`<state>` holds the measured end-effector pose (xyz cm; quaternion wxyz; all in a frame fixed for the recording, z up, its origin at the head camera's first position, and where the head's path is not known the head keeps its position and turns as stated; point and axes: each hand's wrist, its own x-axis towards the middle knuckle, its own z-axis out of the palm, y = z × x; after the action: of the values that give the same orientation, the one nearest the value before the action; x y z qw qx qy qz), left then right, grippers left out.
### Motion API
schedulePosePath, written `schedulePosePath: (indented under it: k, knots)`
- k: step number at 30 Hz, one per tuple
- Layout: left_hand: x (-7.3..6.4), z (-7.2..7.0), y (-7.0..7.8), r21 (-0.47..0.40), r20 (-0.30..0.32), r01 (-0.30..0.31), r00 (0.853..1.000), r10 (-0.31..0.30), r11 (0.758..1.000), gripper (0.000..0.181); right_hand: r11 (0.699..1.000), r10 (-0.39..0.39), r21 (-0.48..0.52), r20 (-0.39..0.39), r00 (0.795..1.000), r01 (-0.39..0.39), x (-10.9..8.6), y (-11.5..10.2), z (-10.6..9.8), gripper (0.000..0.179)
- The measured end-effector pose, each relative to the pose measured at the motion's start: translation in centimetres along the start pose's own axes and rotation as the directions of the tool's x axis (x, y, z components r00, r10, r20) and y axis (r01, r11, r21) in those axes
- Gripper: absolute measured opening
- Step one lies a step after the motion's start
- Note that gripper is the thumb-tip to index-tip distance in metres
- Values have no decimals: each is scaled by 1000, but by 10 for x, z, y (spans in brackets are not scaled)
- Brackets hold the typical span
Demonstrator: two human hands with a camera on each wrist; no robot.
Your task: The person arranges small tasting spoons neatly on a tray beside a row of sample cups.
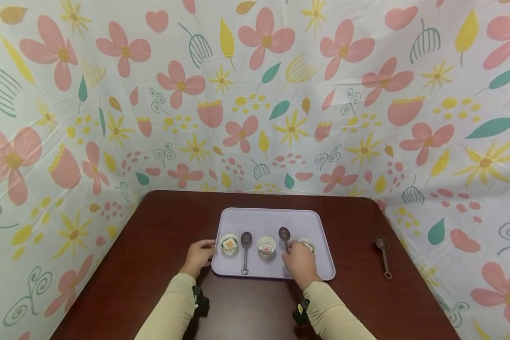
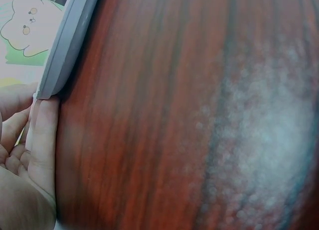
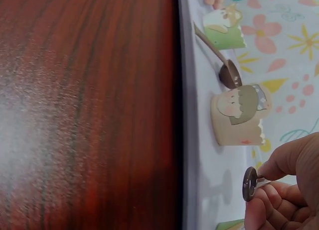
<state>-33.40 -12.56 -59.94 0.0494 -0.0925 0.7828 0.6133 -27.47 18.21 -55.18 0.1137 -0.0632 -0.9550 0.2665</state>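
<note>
My right hand [image 1: 301,262] pinches a brown spoon [image 1: 284,234] near the ring at its handle end, above the lilac tray [image 1: 272,217]. In the right wrist view the ring [image 3: 249,184] pokes out between thumb and fingers, and its shadow falls on the tray. Thumb and fingers of my left hand [image 1: 199,257] grip the tray's left rim, one finger low against the underside. On the tray stand a left paper cup [image 1: 229,251], a middle paper cup [image 1: 266,254] and a right one [image 1: 308,243], partly hidden by my right hand. Another brown spoon [image 1: 246,240] lies between the left and middle cups.
A third brown spoon [image 1: 383,250] lies on the dark red wooden table [image 1: 170,217], off to the right of the tray. Flower-patterned cloth [image 1: 263,94] hangs behind the table and along both sides. The tray has a raised rim all round.
</note>
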Motion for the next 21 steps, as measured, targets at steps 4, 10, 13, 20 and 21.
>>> schedulePosePath:
  k: [4, 10, 13, 20, 21]
  knots:
    - [1, 0, -1, -3, 5, -2, 1000, 2, 1000, 35, 1000, -14, -15, -3, 1000, 14, -2, 1, 5, 17]
    - [1, -1, 0, -8, 2, -4, 1000, 4, 1000, 34, 999, -35, -35, -6, 999, 35, -4, 3, 9, 11]
    - [2, -1, 0, -9, -2, -6, 1000, 6, 1000, 34, 997, -60, -55, -27, 998, 59, -6, 2, 10, 10]
    - [2, 0, -1, -3, 0, -10, 1000, 10, 1000, 34, 993, -79, -86, -35, 996, 76, -7, 0, 12, 14]
    - [1, 0, -1, -2, 3, -11, 1000, 11, 1000, 34, 994, -73, -86, -29, 997, 71, -7, 0, 13, 15]
